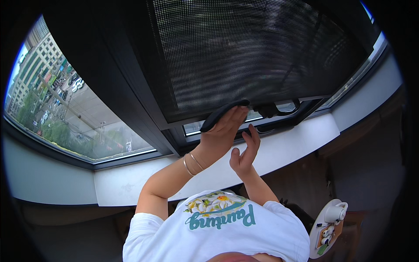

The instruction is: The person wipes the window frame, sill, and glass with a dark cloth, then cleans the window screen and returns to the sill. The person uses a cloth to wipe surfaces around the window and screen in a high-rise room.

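My left hand (224, 126), with two thin bangles at its wrist, lies along a curved black pad (217, 116). It holds the pad at the lower edge of a dark mesh window screen (248, 59). The hand covers part of the pad, so I cannot tell its exact kind. Lower and to the right, my right hand (245, 157) is raised with thumb and fingers apart and nothing in it. Its fingertips are near the lower window frame (278, 126). A black looped handle (289, 109) sits at the screen's bottom edge, right of the pad.
A white windowsill (137, 183) runs below the frame and bends at both ends. At left, a fixed window pane (98, 121) looks down on a street. A small round white table (316, 245) at lower right carries a white pitcher (334, 213) and small cups.
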Motion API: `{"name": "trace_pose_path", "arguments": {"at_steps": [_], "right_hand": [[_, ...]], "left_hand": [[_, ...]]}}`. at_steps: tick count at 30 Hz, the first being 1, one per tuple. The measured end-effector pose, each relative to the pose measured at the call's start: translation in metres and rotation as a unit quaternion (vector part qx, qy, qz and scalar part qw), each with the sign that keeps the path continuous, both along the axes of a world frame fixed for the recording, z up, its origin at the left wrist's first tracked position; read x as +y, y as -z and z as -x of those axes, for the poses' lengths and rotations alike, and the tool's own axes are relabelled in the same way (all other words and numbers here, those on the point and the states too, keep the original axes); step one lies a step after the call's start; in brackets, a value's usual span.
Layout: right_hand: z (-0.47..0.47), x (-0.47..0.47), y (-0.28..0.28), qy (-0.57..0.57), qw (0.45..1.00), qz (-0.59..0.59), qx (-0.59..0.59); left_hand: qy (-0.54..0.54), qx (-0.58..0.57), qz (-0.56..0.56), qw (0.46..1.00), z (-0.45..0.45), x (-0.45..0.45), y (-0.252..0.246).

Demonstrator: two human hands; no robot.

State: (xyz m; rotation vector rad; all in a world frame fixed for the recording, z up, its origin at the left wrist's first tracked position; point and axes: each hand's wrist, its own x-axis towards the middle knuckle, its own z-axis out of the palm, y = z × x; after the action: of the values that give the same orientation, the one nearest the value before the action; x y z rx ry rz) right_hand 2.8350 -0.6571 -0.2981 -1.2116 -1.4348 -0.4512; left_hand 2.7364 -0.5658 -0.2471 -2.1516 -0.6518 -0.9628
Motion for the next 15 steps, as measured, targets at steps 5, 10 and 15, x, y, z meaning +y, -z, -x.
{"name": "trace_pose_path", "arguments": {"at_steps": [5, 10, 15], "right_hand": [[0.004, 0.012, 0.004, -0.022, 0.998, 0.017, 0.053], [-0.007, 0.023, 0.007, -0.073, 0.964, 0.098, 0.236], [-0.031, 0.022, 0.005, -0.242, 0.845, 0.209, 0.429]], "left_hand": [[-0.025, -0.008, 0.015, 1.000, 0.022, -0.006, 0.000], [0.033, 0.014, 0.033, 0.999, -0.019, -0.010, -0.008], [0.050, 0.047, -0.009, 0.998, -0.036, -0.012, -0.024]]}}
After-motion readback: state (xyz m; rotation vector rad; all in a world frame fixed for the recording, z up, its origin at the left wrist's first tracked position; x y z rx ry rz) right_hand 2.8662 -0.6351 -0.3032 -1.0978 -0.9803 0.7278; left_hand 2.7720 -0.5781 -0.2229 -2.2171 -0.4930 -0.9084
